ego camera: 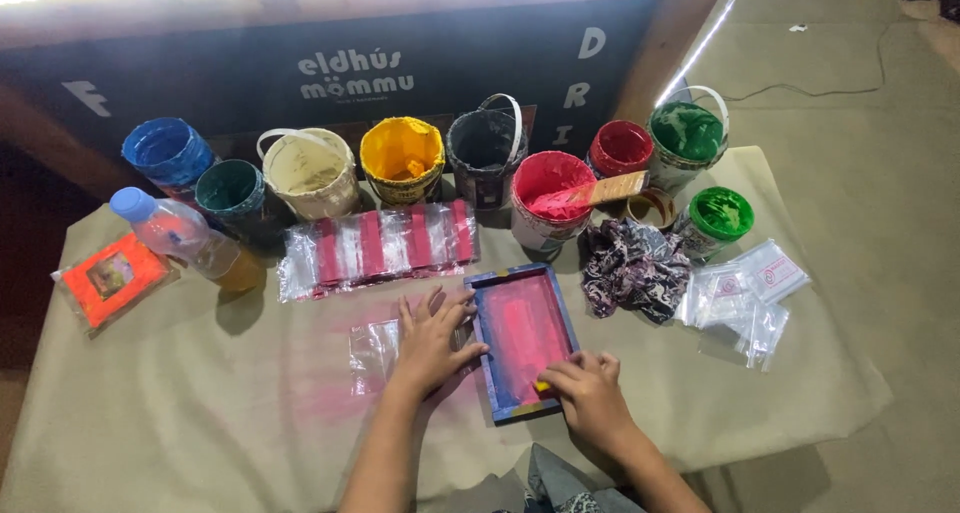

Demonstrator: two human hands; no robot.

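Observation:
A small blue-framed printing screen (523, 338) smeared with pink ink lies flat on the beige sheet (180, 413). My left hand (432, 341) rests palm down with fingers spread, partly on the screen's left rail and partly on a clear plastic bag (372, 355) beside it. My right hand (590, 391) grips a small yellow-edged scraper at the screen's near right corner; most of the scraper is hidden under my fingers. A pink stain marks the sheet around the bag.
Several open paint tubs line the back: blue (168, 153), teal (230, 189), cream (307, 170), yellow (402, 157), black (486, 148), pink (547, 198) with a wooden stick, red (620, 148), green (686, 136). Striped printed bags (380, 245), a bottle (185, 237), orange packet (110, 278), patterned rag (632, 265), clear bags (745, 293).

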